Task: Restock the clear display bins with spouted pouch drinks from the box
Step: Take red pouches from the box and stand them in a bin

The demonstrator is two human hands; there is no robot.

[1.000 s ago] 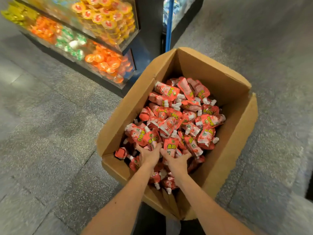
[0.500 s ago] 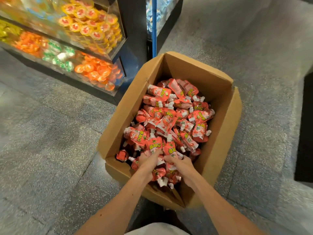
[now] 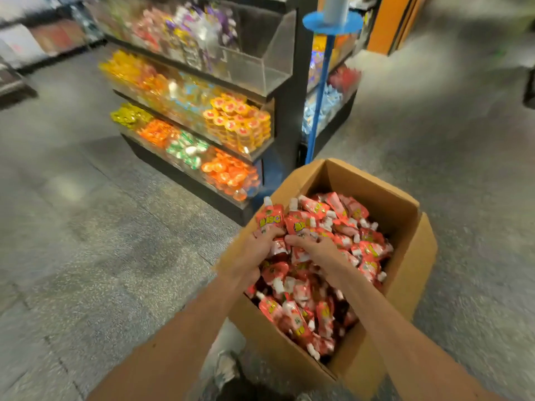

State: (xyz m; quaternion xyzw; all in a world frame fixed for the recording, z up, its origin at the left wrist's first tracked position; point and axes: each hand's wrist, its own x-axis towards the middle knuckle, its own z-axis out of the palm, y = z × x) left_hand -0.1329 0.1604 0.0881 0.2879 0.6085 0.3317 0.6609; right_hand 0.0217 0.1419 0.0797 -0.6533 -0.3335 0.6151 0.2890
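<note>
Red spouted pouch drinks (image 3: 270, 219) sit bunched above the brown cardboard box (image 3: 362, 183), left hand (image 3: 253, 256) and right hand (image 3: 317, 250) each with a grip curled round several. The scoop looks done, and a carry to the clear plastic display bins (image 3: 260, 65) is likely next.

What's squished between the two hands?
A bunch of red pouches, gripped between the left hand and the right hand; the head camera shows it.

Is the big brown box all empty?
No, the box is heaped with red pouches that have white spouts.
</note>
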